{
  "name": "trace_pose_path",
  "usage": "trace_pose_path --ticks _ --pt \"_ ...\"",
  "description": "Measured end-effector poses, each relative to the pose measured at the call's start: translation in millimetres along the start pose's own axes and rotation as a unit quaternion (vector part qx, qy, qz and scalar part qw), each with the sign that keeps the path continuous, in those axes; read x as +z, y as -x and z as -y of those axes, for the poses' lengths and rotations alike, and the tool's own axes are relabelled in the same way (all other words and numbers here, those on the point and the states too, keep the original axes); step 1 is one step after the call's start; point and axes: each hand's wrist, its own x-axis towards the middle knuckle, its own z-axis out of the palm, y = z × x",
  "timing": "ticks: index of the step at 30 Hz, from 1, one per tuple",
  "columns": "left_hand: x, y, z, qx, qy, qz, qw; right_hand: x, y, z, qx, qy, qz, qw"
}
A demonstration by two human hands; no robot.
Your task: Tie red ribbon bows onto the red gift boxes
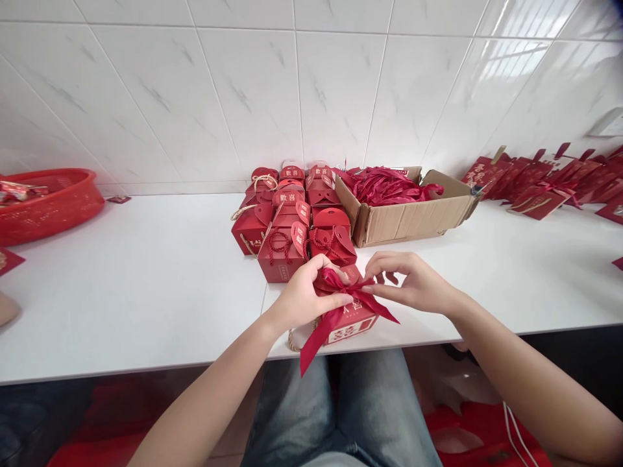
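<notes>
Ribbon [346,289], wine-red and satiny, is gathered into a bow between two bare hands, on top of a red box [353,318] directly under the grip. Left hand [306,292] pinches the bow's left side between thumb and fingers, apparently so the knot cannot slip; right hand [409,279] closes thumb and fingertips on the opposite side, perhaps to draw that loop out flat. Below the grip, two tails [321,334] with pointed ends spread apart, one reaching past the edge of the smooth white table [146,279]. Printed card with a pale panel, the box sits near that edge, seemingly for easy reach, its twisted rope handle [293,340] looping out left of the grip. Just beyond, peaked boxes [287,240] stand packed together, cords slack. Farther out, to the right, a plain brown carton [413,224] holds crinkled strips [389,188], likely put there to be handy; far left rests a curved red basket [53,207]
</notes>
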Motion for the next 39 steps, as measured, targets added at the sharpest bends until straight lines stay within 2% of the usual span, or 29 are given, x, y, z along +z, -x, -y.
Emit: trace_pose_path --ticks 5,9,18,27,32,39 --pt "4.3 -1 -4 0.008 -0.016 -0.044 0.999 7 -3 4 0.020 0.016 -0.018 1.000" --pt "6.9 -1 -3 0.006 -0.023 -0.051 0.998 11 -2 3 0.010 0.058 -0.026 0.998" --pt "8.2 -3 2 0.005 -0.045 -0.063 0.997 13 6 1 -0.005 0.065 -0.045 0.997" --pt "8.7 -1 -4 0.023 -0.093 -0.056 0.994 17 -4 5 -0.106 0.161 -0.057 0.980" --pt "11.2 -1 -1 0.034 -0.097 -0.083 0.991 24 2 -4 -0.135 0.176 -0.123 0.967" --pt "14.8 -2 5 0.051 -0.103 -0.100 0.988 45 12 -9 -0.084 0.153 -0.233 0.957"
